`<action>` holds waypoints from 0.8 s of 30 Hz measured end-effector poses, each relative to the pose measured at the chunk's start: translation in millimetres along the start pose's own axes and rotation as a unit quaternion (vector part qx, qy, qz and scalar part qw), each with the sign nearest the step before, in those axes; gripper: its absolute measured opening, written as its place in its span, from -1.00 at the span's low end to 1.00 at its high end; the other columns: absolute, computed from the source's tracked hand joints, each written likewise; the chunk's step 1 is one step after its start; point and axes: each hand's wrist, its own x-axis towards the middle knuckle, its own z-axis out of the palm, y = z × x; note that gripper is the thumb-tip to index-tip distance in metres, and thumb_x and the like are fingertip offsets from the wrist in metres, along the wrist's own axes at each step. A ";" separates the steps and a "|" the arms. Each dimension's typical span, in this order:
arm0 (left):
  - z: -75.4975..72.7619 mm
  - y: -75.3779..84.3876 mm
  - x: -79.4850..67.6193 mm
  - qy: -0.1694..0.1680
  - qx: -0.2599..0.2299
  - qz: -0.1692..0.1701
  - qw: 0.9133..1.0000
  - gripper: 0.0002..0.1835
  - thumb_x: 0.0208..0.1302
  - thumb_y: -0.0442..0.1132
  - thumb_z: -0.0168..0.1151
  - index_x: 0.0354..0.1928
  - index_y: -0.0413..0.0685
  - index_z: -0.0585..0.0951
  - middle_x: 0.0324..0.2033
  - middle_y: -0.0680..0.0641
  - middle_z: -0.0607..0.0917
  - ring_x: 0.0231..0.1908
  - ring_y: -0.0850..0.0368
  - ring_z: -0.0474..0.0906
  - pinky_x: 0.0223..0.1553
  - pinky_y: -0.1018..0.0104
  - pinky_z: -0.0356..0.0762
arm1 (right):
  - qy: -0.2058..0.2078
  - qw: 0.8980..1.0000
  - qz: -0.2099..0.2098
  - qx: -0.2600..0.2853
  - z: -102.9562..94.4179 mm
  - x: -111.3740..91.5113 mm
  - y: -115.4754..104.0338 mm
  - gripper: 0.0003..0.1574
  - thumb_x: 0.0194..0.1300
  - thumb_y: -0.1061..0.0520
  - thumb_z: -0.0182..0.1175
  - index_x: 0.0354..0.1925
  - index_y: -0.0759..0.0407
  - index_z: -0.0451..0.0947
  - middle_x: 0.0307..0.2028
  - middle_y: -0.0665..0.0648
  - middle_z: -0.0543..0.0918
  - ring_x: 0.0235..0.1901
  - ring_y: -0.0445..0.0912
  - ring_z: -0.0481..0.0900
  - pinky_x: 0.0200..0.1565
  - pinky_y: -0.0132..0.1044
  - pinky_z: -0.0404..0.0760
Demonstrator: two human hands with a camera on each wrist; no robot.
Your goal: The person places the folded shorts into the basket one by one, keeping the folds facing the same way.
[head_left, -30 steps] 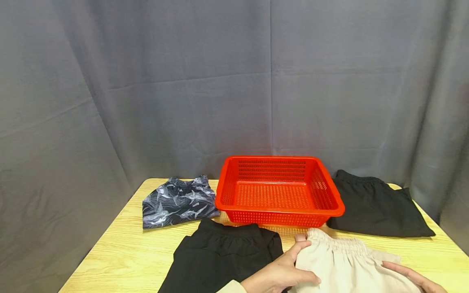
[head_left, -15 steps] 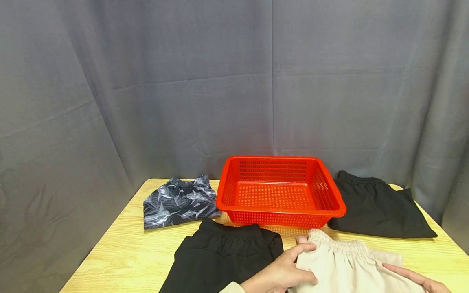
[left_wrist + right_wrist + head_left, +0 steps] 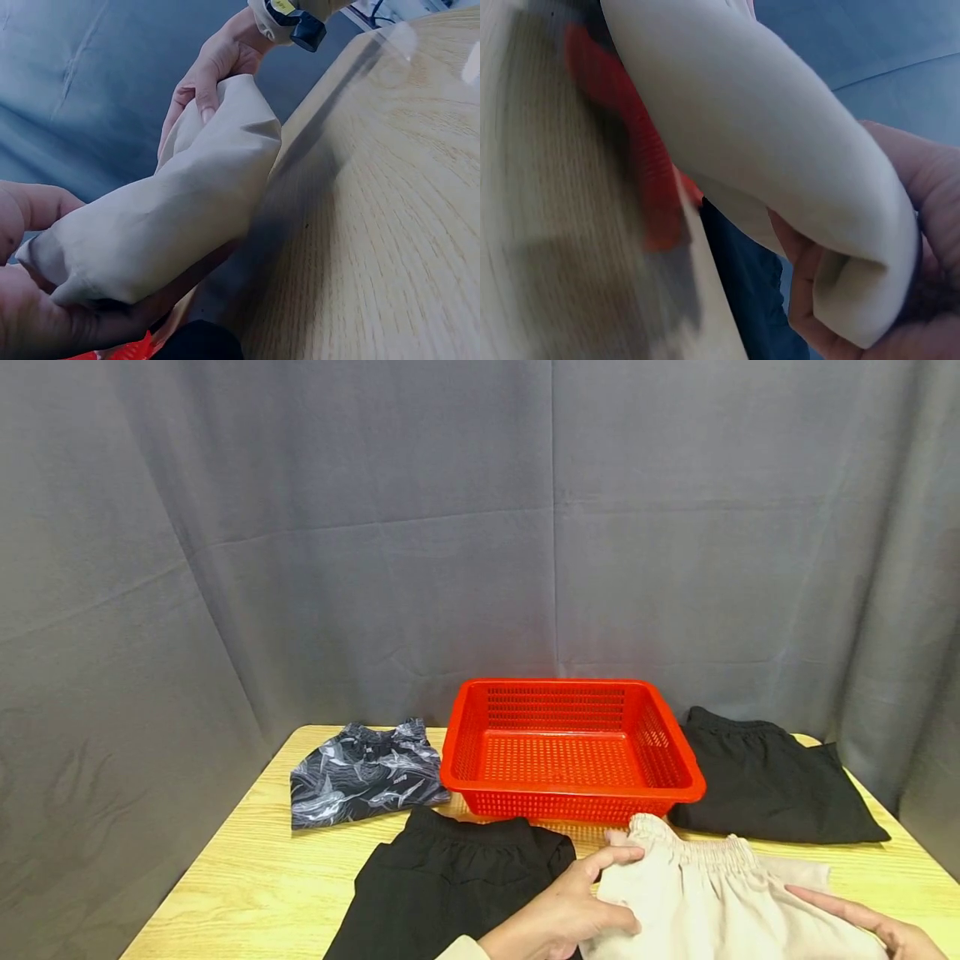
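Beige elastic-waist pants (image 3: 712, 893), folded, are at the front right of the head view, waistband toward the red basket. My left hand (image 3: 562, 914) grips their left side, thumb on top and the other fingers around the edge. On the opposite side my right hand (image 3: 870, 920) holds the cloth, one long finger stretched over it. The left wrist view shows the beige bundle (image 3: 172, 195) hanging between both hands, above the tabletop. In the right wrist view the right-hand fingers (image 3: 802, 277) curl under a rolled end of the cloth (image 3: 780, 135).
A red plastic basket (image 3: 573, 791) stands at the back middle of the wooden table (image 3: 225, 877). Folded black pants (image 3: 780, 785) lie right of it, patterned dark shorts (image 3: 367, 777) left of it. More black pants (image 3: 457, 877) are beside my left hand. Grey curtains (image 3: 420, 568) hang behind.
The beige pants have risen slightly and spread, their waistband now nearer the basket. My left hand has shifted a little left, my right hand a little right.
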 end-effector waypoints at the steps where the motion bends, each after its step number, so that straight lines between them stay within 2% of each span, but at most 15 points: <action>1: -0.4 1.0 -0.8 -0.004 -0.002 0.001 1.000 -0.19 -0.21 -0.75 0.17 0.15 0.04 0.56 -0.04 0.01 0.49 -0.23 0.14 0.55 -0.22 0.32 0.55 | 0.014 1.000 -0.002 -0.025 2.8 0.3 -1.1 -0.33 0.53 0.31 -0.26 0.53 0.10 -0.06 0.48 -0.02 0.05 0.39 -0.15 0.08 0.30 -0.29 0.15; 3: -1.6 3.1 -2.4 -0.012 0.001 0.002 1.000 -0.19 -0.20 -0.74 0.17 0.17 0.04 0.56 -0.02 0.02 0.49 -0.23 0.14 0.55 -0.22 0.32 0.55 | 0.038 0.996 -0.009 -0.080 7.5 0.8 -2.8 -0.24 0.43 0.47 -0.24 0.51 0.16 -0.03 0.45 0.04 0.12 0.35 -0.12 0.18 0.26 -0.29 0.25; 5: -2.9 5.4 -4.1 -0.019 0.004 0.003 1.000 -0.19 -0.19 -0.73 0.16 0.18 0.03 0.55 0.00 0.03 0.49 -0.22 0.15 0.55 -0.22 0.32 0.55 | 0.052 0.988 -0.020 -0.144 10.6 1.3 -4.0 -0.18 0.34 0.56 -0.23 0.50 0.21 -0.02 0.44 0.08 0.17 0.32 -0.11 0.25 0.21 -0.31 0.32; 8: -4.3 9.0 -6.3 -0.027 0.019 0.004 0.999 -0.19 -0.18 -0.71 0.17 0.20 0.04 0.54 0.04 0.06 0.46 -0.22 0.17 0.54 -0.22 0.34 0.53 | 0.059 0.984 -0.020 -0.166 13.1 1.5 -6.6 -0.14 0.31 0.59 -0.24 0.50 0.20 -0.02 0.43 0.10 0.20 0.31 -0.10 0.27 0.19 -0.30 0.35; 10: -4.5 10.8 -7.8 -0.034 0.018 0.008 0.999 -0.18 -0.18 -0.71 0.16 0.22 0.03 0.54 0.03 0.05 0.48 -0.23 0.18 0.54 -0.22 0.35 0.53 | 0.071 0.975 -0.012 -0.210 15.4 1.2 -10.6 -0.21 0.38 0.51 -0.23 0.50 0.15 0.02 0.42 0.04 0.21 0.29 -0.16 0.29 0.16 -0.36 0.36; 12: -4.2 12.4 -9.2 -0.040 0.015 0.016 0.999 -0.17 -0.19 -0.72 0.15 0.23 0.02 0.53 -0.01 0.05 0.52 -0.24 0.19 0.55 -0.22 0.36 0.54 | 0.033 0.982 -0.010 -0.186 13.0 3.7 -15.9 -0.28 0.47 0.39 -0.25 0.52 0.13 -0.04 0.45 0.02 0.12 0.33 -0.17 0.20 0.21 -0.38 0.29; 14: -4.0 14.1 -10.6 -0.049 0.006 0.026 0.998 -0.16 -0.20 -0.71 0.15 0.24 0.01 0.53 -0.05 0.04 0.56 -0.25 0.20 0.55 -0.22 0.36 0.54 | -0.020 0.983 -0.016 -0.184 8.6 8.2 -22.1 -0.32 0.54 0.26 -0.27 0.53 0.15 -0.15 0.49 -0.03 0.00 0.38 -0.22 0.07 0.24 -0.43 0.19; 16: -4.1 16.3 -12.1 -0.059 -0.004 0.033 0.998 -0.16 -0.21 -0.71 0.15 0.24 0.00 0.52 -0.09 0.02 0.59 -0.24 0.20 0.56 -0.21 0.36 0.55 | -0.081 0.976 -0.036 -0.201 2.9 12.6 -27.0 -0.30 0.53 0.24 -0.31 0.52 0.27 -0.26 0.51 0.03 -0.11 0.42 -0.21 -0.08 0.27 -0.44 0.10; 17: -4.2 17.9 -12.9 -0.064 -0.007 0.036 0.997 -0.16 -0.21 -0.71 0.15 0.24 0.00 0.52 -0.09 0.02 0.59 -0.24 0.20 0.56 -0.21 0.36 0.55 | -0.105 0.968 -0.047 -0.224 0.3 14.5 -29.1 -0.28 0.51 0.26 -0.31 0.50 0.32 -0.29 0.52 0.06 -0.14 0.43 -0.21 -0.11 0.28 -0.46 0.06; 18: -4.4 19.5 -13.6 -0.069 -0.010 0.038 0.997 -0.17 -0.20 -0.70 0.15 0.24 0.01 0.52 -0.08 0.02 0.59 -0.23 0.20 0.56 -0.20 0.36 0.55 | -0.109 0.954 -0.060 -0.273 -0.5 15.3 -31.2 -0.28 0.49 0.26 -0.29 0.49 0.36 -0.28 0.52 0.07 -0.13 0.43 -0.23 -0.12 0.26 -0.49 0.04; 20: -4.9 22.9 -14.8 -0.077 -0.015 0.041 0.996 -0.17 -0.18 -0.70 0.15 0.24 0.02 0.53 -0.06 0.02 0.59 -0.22 0.20 0.57 -0.19 0.35 0.55 | -0.086 0.914 -0.095 -0.386 0.7 14.5 -33.5 -0.25 0.40 0.35 -0.21 0.46 0.47 -0.21 0.50 0.13 -0.06 0.42 -0.22 -0.08 0.21 -0.53 0.07; 21: -5.1 24.5 -15.5 -0.080 -0.017 0.043 0.996 -0.17 -0.18 -0.70 0.15 0.24 0.02 0.53 -0.06 0.01 0.59 -0.22 0.20 0.56 -0.19 0.35 0.56 | -0.062 0.889 -0.104 -0.441 3.0 13.8 -34.7 -0.24 0.34 0.40 -0.18 0.44 0.51 -0.15 0.49 0.15 0.00 0.42 -0.21 -0.06 0.17 -0.54 0.09; 22: -5.2 26.2 -16.0 -0.082 -0.018 0.045 0.995 -0.17 -0.18 -0.70 0.15 0.24 0.03 0.53 -0.06 0.01 0.59 -0.22 0.20 0.56 -0.20 0.35 0.56 | -0.038 0.875 -0.107 -0.471 5.7 13.1 -35.3 -0.24 0.33 0.40 -0.15 0.43 0.51 -0.09 0.48 0.15 0.06 0.41 -0.21 -0.02 0.16 -0.54 0.09; 23: -5.5 27.8 -16.5 -0.085 -0.019 0.048 0.995 -0.17 -0.17 -0.70 0.15 0.24 0.03 0.52 -0.02 0.03 0.58 -0.21 0.20 0.56 -0.19 0.35 0.56 | -0.019 0.863 -0.113 -0.493 7.8 12.9 -35.3 -0.27 0.33 0.38 -0.13 0.42 0.52 -0.04 0.46 0.16 0.10 0.41 -0.18 0.00 0.15 -0.53 0.10; 24: -5.9 29.2 -16.9 -0.088 -0.019 0.052 0.995 -0.17 -0.17 -0.71 0.15 0.25 0.02 0.52 0.00 0.03 0.57 -0.21 0.20 0.56 -0.20 0.34 0.56 | 0.008 0.860 -0.114 -0.498 12.0 12.8 -35.0 -0.26 0.28 0.42 -0.08 0.40 0.54 0.01 0.44 0.17 0.15 0.39 -0.18 0.03 0.15 -0.54 0.09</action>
